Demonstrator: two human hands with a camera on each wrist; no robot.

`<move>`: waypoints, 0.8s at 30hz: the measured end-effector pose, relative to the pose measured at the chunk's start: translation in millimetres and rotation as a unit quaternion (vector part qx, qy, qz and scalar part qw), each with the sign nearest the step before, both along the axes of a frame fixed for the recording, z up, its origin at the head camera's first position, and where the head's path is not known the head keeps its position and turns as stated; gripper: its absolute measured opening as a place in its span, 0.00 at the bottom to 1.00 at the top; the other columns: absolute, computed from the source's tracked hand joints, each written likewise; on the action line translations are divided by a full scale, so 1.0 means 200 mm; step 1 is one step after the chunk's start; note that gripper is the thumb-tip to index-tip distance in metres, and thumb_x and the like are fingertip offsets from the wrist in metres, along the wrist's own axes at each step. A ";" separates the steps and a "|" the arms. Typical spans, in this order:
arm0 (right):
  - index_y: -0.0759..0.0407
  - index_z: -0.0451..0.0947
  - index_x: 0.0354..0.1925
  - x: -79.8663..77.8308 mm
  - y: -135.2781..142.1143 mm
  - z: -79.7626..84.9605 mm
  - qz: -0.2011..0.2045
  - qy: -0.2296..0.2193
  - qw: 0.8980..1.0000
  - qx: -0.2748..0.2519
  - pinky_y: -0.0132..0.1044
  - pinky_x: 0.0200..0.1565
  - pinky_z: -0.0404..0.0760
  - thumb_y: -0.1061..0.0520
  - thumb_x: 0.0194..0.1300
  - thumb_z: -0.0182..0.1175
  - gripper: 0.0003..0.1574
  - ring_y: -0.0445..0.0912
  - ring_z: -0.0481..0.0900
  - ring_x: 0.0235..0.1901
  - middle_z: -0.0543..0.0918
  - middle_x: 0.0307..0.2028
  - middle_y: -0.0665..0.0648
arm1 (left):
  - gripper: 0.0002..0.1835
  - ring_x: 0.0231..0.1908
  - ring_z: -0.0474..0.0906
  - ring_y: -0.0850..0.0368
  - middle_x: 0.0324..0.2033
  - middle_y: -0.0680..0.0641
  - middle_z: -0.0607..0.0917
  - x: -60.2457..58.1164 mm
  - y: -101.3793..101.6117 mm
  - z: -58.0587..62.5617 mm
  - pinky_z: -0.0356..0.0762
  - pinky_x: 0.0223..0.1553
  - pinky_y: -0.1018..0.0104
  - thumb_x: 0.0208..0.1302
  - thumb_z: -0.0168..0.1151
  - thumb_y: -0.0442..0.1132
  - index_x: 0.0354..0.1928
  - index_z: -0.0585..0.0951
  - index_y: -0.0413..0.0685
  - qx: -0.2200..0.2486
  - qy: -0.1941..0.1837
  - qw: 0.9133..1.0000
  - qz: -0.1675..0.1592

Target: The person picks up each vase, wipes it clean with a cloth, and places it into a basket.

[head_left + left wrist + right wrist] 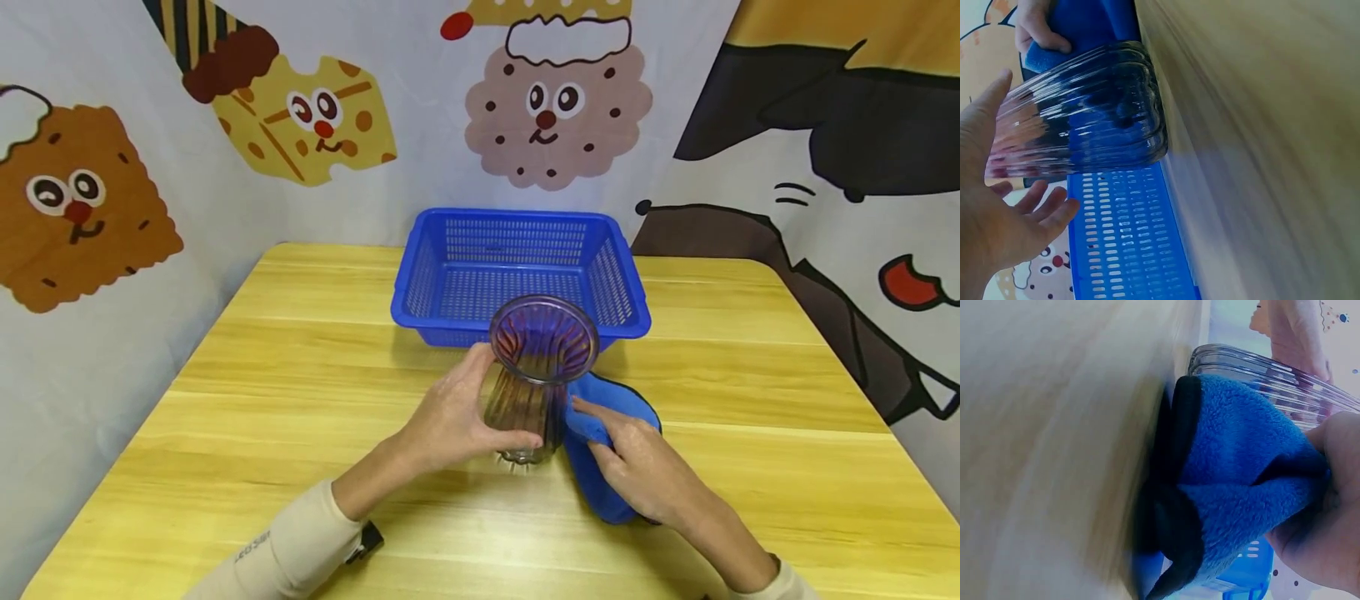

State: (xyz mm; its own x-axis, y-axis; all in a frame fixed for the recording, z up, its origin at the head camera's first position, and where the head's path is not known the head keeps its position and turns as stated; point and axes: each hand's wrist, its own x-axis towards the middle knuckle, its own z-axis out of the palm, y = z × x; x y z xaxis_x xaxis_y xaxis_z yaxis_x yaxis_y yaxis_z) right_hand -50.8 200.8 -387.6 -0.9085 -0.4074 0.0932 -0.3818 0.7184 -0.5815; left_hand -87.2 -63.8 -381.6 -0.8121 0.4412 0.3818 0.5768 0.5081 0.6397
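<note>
A ribbed clear glass vase [525,408] with a flared, purple-tinted rim stands in front of the basket. My left hand [453,417] holds it from the left, thumb across its near side and fingers around the far side. In the left wrist view, the scalloped base of the vase [1110,112] is right at the tabletop. My right hand [645,467] pinches a blue plush cloth [622,400] with dark edging, bunched against the vase's right side. The right wrist view shows the folded cloth [1241,437] hanging from that hand, its lower edge close to the table.
Behind the vase sits a blue perforated plastic basket [517,287], its front rim overlapped by the vase in the head view. The wood-grain table [262,400] extends to both sides. A curtain with cartoon prints [427,108] hangs along the table's back and sides.
</note>
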 end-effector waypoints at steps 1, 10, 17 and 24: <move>0.59 0.70 0.71 0.00 0.00 0.01 -0.003 0.001 1.000 -0.002 0.47 0.49 0.80 0.64 0.72 0.54 0.30 0.45 0.78 0.48 0.77 0.65 0.55 | 0.60 0.67 0.67 0.57 0.67 0.55 0.70 0.00 -0.01 0.00 0.71 0.66 0.51 0.43 0.84 0.61 0.76 0.60 0.60 0.012 -0.012 1.000 -0.005; 0.57 0.76 0.67 0.07 -0.01 0.14 -0.075 -0.027 0.975 -0.208 0.43 0.49 0.85 0.63 0.77 0.53 0.23 0.50 0.81 0.53 0.82 0.58 0.59 | 0.68 0.69 0.66 0.50 0.72 0.44 0.65 -0.01 -0.03 0.02 0.68 0.69 0.54 0.48 0.82 0.30 0.82 0.45 0.67 0.216 -0.127 0.963 -0.098; 0.64 0.78 0.63 0.11 -0.09 0.22 -0.143 0.010 0.923 -0.357 0.31 0.47 0.85 0.66 0.75 0.56 0.21 0.42 0.83 0.52 0.84 0.56 0.53 | 0.50 0.68 0.69 0.53 0.69 0.47 0.73 -0.02 -0.02 0.01 0.68 0.69 0.55 0.57 0.77 0.32 0.78 0.59 0.53 0.185 -0.138 0.964 -0.130; 0.63 0.78 0.64 0.12 -0.15 0.24 -0.146 0.040 0.901 -0.407 0.33 0.46 0.86 0.68 0.73 0.57 0.23 0.46 0.84 0.51 0.84 0.57 0.56 | 0.46 0.66 0.71 0.54 0.66 0.46 0.77 -0.04 -0.02 0.00 0.71 0.67 0.56 0.56 0.77 0.30 0.76 0.64 0.49 0.182 -0.144 0.963 -0.135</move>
State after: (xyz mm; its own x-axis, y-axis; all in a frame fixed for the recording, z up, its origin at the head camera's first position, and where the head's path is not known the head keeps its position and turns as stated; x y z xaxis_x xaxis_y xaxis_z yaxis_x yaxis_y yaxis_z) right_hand -26.2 170.5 -339.6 -0.9428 0.0803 0.3235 -0.3102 0.1437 -0.9397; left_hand -96.1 -68.4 -380.8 -0.7821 0.5303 0.3271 0.4288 0.0772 0.9001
